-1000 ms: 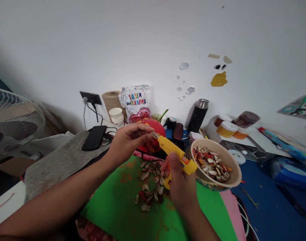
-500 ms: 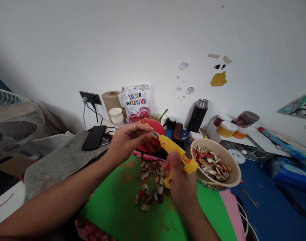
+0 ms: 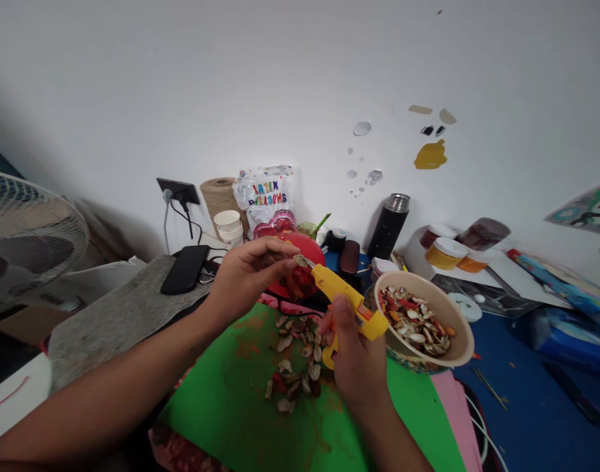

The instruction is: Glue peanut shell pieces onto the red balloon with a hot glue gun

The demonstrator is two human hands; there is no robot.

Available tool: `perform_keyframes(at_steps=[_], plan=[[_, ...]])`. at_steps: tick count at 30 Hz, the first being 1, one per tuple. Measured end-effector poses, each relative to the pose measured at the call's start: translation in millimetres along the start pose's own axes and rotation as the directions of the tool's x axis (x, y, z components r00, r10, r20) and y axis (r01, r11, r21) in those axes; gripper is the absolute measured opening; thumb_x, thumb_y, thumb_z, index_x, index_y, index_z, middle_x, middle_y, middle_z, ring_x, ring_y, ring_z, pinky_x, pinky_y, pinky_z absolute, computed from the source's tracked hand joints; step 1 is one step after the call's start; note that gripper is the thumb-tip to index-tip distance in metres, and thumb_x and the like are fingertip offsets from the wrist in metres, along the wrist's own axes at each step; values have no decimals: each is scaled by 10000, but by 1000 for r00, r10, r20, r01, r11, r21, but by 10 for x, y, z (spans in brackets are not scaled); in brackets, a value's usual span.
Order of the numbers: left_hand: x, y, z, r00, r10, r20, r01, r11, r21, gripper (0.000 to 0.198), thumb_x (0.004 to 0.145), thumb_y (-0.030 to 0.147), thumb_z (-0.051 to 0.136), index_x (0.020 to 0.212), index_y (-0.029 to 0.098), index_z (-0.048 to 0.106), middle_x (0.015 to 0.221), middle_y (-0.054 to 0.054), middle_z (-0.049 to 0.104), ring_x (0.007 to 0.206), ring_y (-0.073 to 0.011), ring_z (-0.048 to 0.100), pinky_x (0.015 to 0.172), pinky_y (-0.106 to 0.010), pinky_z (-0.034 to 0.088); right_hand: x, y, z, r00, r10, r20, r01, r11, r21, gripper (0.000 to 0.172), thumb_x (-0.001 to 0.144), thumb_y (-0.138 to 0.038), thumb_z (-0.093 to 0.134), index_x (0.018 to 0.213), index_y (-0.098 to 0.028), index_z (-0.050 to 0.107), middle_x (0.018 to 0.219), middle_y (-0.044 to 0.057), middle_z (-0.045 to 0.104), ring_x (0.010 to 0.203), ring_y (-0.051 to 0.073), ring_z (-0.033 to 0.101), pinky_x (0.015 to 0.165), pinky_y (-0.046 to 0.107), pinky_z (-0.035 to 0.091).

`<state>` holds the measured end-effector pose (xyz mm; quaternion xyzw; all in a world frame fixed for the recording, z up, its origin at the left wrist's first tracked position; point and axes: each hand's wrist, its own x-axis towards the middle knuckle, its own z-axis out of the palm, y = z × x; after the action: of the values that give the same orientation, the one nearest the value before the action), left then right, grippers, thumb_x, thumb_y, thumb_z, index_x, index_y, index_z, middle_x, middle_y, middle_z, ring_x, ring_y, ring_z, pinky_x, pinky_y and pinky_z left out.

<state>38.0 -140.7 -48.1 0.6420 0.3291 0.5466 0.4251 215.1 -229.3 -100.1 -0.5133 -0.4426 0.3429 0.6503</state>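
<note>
Between the thumb and fingers of my left hand [image 3: 255,272] is a small pale shell piece [image 3: 301,261], pinched at its edge. My right hand [image 3: 356,354] is wrapped around a yellow hot glue gun [image 3: 342,288], whose nozzle points up and left at the shell piece, touching or very close to it. Behind my left fingers stands a red balloon [image 3: 304,247], partly hidden, with shell pieces on its lower front. Loose shell pieces [image 3: 285,364] lie scattered below my hands on a green sheet [image 3: 231,413].
A cream bowl [image 3: 460,328] of white, red and orange shell pieces stands right of my right hand. Farther back are a black flask [image 3: 388,226], paint jars [image 3: 445,252], paper cups [image 3: 228,226] and a balloon bag [image 3: 270,196]. A phone [image 3: 185,269] and a fan [image 3: 32,242] are left.
The shell piece in my left hand has tilted slightly at the nozzle tip. Both hands otherwise hold nearly the same position; the view has shifted a little.
</note>
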Motion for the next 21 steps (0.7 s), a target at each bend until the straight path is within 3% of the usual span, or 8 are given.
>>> perform_keyframes(at_steps=[8,21], plan=[[4,-4,-5,1000,25,-17,-25,1000,-12,141,863,256,966,983,232,897,984,-45,885,889,-182,838,808,-258,702,-35,-120,5,997,75,-5,-75,997,17,759,919,-908,737,616,-219,634,557,-21,538,475,109,429,434,250,308],[19,-38,-36,993,111,-41,-111,994,9,170,853,270,994,991,232,901,991,-42,891,909,-184,853,827,-252,718,0,-9,3,1000,-2,1,2,1000,16,758,973,-880,689,597,-227,610,524,-34,496,427,101,391,399,251,282]])
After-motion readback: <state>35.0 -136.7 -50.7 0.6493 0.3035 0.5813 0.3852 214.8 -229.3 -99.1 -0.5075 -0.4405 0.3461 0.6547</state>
